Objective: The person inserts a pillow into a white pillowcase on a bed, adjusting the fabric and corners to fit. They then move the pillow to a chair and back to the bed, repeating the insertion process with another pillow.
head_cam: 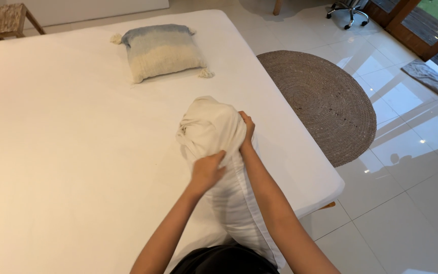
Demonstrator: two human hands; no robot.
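Note:
A white pillow in a bunched white pillowcase (210, 128) stands on end at the near edge of the bed (67, 152), leaning toward me. My left hand (208, 170) grips the gathered cloth at the pillow's middle. My right hand (248, 128) is clenched on the cloth at the pillow's upper right side. The lower part of the pillowcase (239, 213) hangs smooth down to my lap.
A blue and cream cushion with tassels (160, 50) lies further up the bed. A round woven rug (325, 101) covers the tiled floor to the right. An office chair base (350, 12), a small grey mat (427, 77) and a wicker stool (1, 20) stand beyond.

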